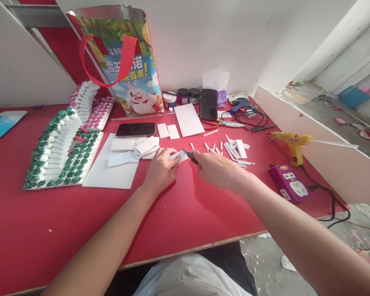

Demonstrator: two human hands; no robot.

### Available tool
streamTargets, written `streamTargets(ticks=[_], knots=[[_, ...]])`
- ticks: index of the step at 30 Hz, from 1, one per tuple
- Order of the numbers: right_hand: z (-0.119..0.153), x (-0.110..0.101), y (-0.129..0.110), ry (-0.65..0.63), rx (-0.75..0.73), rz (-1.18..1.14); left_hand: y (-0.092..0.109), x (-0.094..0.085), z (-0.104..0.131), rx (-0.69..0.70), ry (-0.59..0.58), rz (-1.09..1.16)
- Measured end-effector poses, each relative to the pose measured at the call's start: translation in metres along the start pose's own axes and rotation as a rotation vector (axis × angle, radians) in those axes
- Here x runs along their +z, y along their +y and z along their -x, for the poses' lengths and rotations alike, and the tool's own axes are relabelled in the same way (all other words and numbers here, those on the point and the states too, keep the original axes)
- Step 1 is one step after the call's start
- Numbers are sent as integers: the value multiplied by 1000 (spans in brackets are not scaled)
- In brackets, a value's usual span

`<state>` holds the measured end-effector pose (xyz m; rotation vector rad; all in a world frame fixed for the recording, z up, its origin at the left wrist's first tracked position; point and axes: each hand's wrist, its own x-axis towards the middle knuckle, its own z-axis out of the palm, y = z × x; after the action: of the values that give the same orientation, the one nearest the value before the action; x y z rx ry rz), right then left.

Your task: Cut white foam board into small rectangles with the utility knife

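My right hand [214, 166] is closed around a dark-handled craft knife [190, 156], its blade tip at the end of a small white board piece [181, 156]. Fingers bent, my left hand [163, 165] holds that piece down on the red table. Just behind my left hand lies a loose pile of white rectangular pieces [146, 146], partly on a larger white sheet [107, 176]. Beyond my right hand are scattered narrow white offcuts [234, 150].
A yellow glue gun [291, 142] and a purple power socket [288, 183] sit at the right. Green-dotted white models [61, 152] stand left. Behind are a printed bag [135, 78], phones [135, 129], paint jars [183, 96] and pliers [209, 123].
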<state>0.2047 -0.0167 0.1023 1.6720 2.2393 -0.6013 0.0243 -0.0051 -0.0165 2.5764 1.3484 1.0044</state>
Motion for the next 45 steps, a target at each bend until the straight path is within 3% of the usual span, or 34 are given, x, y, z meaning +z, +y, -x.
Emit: streamTargets(ticks=[28,31,38,42,45], knots=[[33,29,4,15,26,87,-5,6,2,25,75,-10],[35,33,14,44,50,-53,-8,6,3,7,79,55],[40,48,49,156,91,-657,-7,-8,5,-37,47,330],[28,56,51,205,152,-922,3,-19,3,-121,65,449],[10,55,43,248,151,-973,7,-25,2,-152,73,486]])
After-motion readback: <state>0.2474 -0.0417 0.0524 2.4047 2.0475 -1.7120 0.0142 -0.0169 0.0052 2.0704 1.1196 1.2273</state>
